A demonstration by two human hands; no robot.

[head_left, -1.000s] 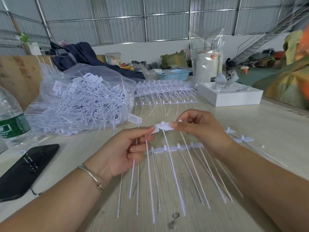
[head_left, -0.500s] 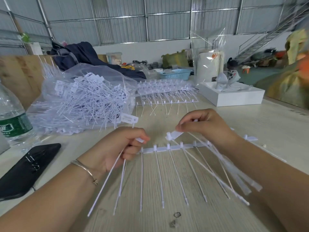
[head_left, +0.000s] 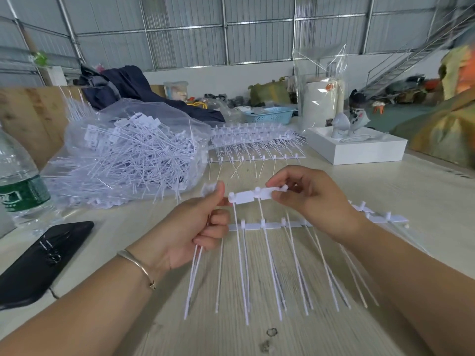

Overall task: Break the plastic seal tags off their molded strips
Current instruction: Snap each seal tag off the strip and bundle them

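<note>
At the far left a water bottle (head_left: 19,186) with a green label stands on the tabletop (head_left: 424,201). Just in front of it lies a flat black phone (head_left: 38,260). Next comes a big clear bag (head_left: 133,155), full of loose white seal tags with long thin tails.

The left hand (head_left: 190,232) has a thin bracelet (head_left: 138,265) on the wrist. Its fingers (head_left: 218,196) are pinched on the left end of a short white piece of strip (head_left: 253,196), which is held up above the tabletop. The lower fingers are curled around a few loose tags (head_left: 194,276), and their tails hang down below the hand.

Two thin tails hang down from the short piece. Under it, a longer molded strip (head_left: 270,225) lies flat on the tabletop, with many tails pointing back toward the person.

The right hand (head_left: 316,201) holds the other end of the short piece. Its thumb and first finger are clamped on it.

Farther back, behind the hands, a pile of whole strips (head_left: 257,140) waits on the tabletop. To the right of that pile sits a white box (head_left: 359,150) with a small grey figure on it. Behind the pile is a blue basket (head_left: 270,115).
</note>
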